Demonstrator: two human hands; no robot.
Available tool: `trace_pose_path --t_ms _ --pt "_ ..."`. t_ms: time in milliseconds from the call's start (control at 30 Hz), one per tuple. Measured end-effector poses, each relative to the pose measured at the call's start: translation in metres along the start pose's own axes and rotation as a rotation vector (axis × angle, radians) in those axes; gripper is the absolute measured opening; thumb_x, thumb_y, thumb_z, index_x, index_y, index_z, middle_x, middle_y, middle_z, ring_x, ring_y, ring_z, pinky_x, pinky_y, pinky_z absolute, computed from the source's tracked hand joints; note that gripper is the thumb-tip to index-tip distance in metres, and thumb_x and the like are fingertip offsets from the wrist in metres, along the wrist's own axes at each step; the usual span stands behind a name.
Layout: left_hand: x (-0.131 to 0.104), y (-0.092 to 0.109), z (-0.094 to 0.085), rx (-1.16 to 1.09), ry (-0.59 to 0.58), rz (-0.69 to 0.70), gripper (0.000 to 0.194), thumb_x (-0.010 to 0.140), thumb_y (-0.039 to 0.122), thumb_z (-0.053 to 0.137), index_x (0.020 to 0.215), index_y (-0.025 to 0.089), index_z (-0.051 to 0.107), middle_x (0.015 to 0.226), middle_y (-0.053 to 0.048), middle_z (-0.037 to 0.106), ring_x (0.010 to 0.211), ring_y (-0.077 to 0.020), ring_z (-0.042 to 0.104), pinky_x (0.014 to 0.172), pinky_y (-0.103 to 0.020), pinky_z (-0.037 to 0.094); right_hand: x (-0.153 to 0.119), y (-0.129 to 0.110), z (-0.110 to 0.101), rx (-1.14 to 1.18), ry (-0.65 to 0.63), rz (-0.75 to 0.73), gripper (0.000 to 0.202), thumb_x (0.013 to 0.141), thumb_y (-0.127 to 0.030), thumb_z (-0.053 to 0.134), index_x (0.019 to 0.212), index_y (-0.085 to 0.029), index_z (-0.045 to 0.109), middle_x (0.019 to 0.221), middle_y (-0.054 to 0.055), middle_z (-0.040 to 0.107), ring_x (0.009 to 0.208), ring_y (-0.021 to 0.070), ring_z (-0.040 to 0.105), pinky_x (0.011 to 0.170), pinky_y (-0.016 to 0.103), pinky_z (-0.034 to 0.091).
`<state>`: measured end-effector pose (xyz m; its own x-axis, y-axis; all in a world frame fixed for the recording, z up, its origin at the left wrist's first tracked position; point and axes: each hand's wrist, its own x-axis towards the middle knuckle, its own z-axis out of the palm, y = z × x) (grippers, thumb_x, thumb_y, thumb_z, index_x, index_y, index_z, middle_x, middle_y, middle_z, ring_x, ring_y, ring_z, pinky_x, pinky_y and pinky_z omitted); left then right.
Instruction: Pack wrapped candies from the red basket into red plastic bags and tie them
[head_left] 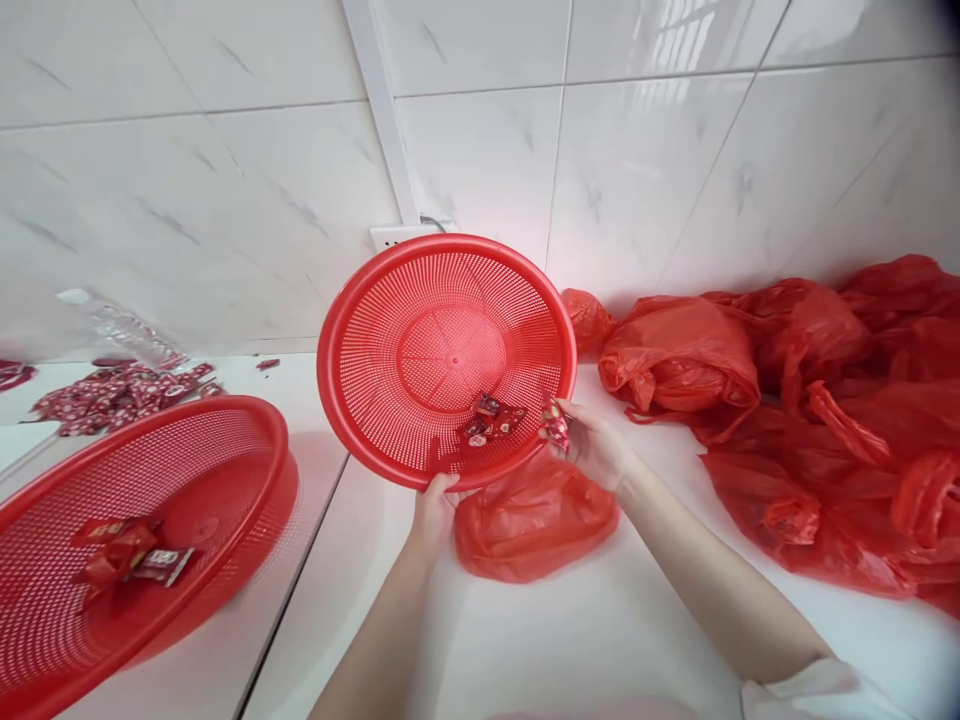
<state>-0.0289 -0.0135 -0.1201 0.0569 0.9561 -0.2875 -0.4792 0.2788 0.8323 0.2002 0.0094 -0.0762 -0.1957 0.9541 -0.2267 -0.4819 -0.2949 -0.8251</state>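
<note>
A round red plastic colander (450, 260) is tilted up toward me above the white table. My left hand (435, 515) grips its near rim, the thumb over the edge. Several small red wrapped packets (499, 425) lie low inside it, toward the right. At the right rim, my right hand (596, 440) is closed on a red and white wrapped packet (555, 424). Below the colander sits a red plastic bag (536, 525), its upper part partly hidden by the colander and my right hand.
At the left, a second red colander (247, 440) holds a few packets (161, 565). Behind it are a pile of patterned packets (124, 395) and a clear bottle (127, 330). Red plastic bags (817, 400) crowd the right. A tiled wall (480, 150) bounds the back, with a socket (401, 236).
</note>
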Motion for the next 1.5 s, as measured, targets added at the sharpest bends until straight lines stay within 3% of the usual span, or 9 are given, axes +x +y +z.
trace_pose_path --t_ms 233,433,633,800,967,1100,1200,1300,1500 --pt "0.003 -0.004 -0.001 -0.067 0.058 0.053 0.026 0.060 0.019 0.064 0.085 0.015 0.069 0.083 -0.004 0.074 0.086 -0.0269 0.070 0.087 -0.043 0.054 -0.003 -0.003 -0.004 0.313 -0.366 0.188 0.055 0.094 -0.061 0.031 0.072 -0.018 0.056 0.042 -0.008 0.024 0.035 0.0068 0.020 0.032 0.014 0.023" --pt "0.005 -0.005 -0.003 -0.092 0.080 0.055 0.024 0.057 0.018 0.065 0.080 0.015 0.071 0.081 -0.004 0.074 0.080 -0.0239 0.069 0.084 -0.041 0.055 -0.001 -0.002 -0.006 0.318 -0.450 0.015 0.068 0.089 -0.071 0.028 0.066 -0.016 0.062 0.036 -0.010 0.017 0.028 0.0042 0.008 0.027 0.014 0.014" --pt "0.006 -0.006 -0.006 -0.100 0.024 -0.005 0.023 0.060 0.022 0.063 0.080 0.014 0.072 0.082 -0.006 0.075 0.087 -0.0279 0.070 0.085 -0.041 0.055 -0.004 0.004 -0.004 0.024 -0.107 -0.338 0.075 0.086 -0.075 0.022 0.059 -0.017 0.060 0.033 -0.007 0.020 0.028 0.0059 0.019 0.033 0.020 0.015" --pt "0.005 -0.005 -0.005 -0.123 0.041 0.021 0.023 0.059 0.019 0.063 0.081 0.015 0.071 0.084 -0.005 0.075 0.094 -0.0280 0.069 0.089 -0.041 0.053 -0.005 -0.001 -0.009 -0.403 -0.066 -0.436 0.080 0.085 -0.077 0.015 0.056 -0.018 0.060 0.038 -0.003 0.032 0.039 0.0089 0.030 0.045 0.025 0.026" --pt "0.001 -0.004 0.000 -0.089 0.057 0.023 0.029 0.057 0.018 0.064 0.085 0.015 0.071 0.084 -0.005 0.075 0.091 -0.0291 0.070 0.087 -0.042 0.054 -0.010 -0.014 -0.010 -0.683 0.109 -0.526 0.053 0.092 -0.059 0.041 0.063 -0.018 0.059 0.043 -0.004 0.036 0.042 0.0095 0.033 0.046 0.025 0.027" --pt "-0.005 -0.009 0.005 -0.062 0.061 -0.015 0.030 0.055 0.018 0.066 0.085 0.014 0.070 0.083 -0.006 0.075 0.087 -0.0295 0.070 0.084 -0.042 0.054 -0.013 -0.009 -0.005 -1.268 -0.014 -0.698 0.039 0.090 -0.052 0.050 0.101 -0.018 0.065 0.097 0.009 0.067 0.090 0.0221 0.061 0.083 0.037 0.046" --pt "-0.008 -0.012 0.009 -0.052 0.036 -0.035 0.031 0.057 0.018 0.066 0.087 0.014 0.070 0.085 -0.006 0.075 0.088 -0.0289 0.070 0.084 -0.041 0.054 -0.010 0.005 -0.005 -1.593 -0.185 -0.716 0.069 0.083 -0.058 0.057 0.137 -0.016 0.047 0.138 0.017 0.051 0.128 0.0329 0.044 0.110 0.058 0.020" --pt "-0.008 -0.014 0.009 -0.049 0.039 -0.021 0.029 0.056 0.016 0.066 0.085 0.015 0.071 0.084 -0.005 0.075 0.087 -0.0285 0.070 0.084 -0.041 0.054 -0.006 0.013 -0.009 -1.699 -0.320 -0.636 0.076 0.076 -0.054 0.067 0.138 -0.016 0.045 0.136 0.017 0.052 0.125 0.0325 0.048 0.110 0.061 0.017" --pt "0.000 -0.015 0.003 -0.063 0.082 -0.014 0.025 0.053 0.017 0.066 0.077 0.015 0.070 0.077 -0.004 0.074 0.084 -0.0283 0.070 0.084 -0.041 0.055 -0.007 0.007 -0.006 -1.483 -0.299 -0.565 0.020 0.087 -0.038 0.060 0.093 -0.021 0.068 0.092 0.006 0.067 0.086 0.0191 0.061 0.081 0.033 0.045"
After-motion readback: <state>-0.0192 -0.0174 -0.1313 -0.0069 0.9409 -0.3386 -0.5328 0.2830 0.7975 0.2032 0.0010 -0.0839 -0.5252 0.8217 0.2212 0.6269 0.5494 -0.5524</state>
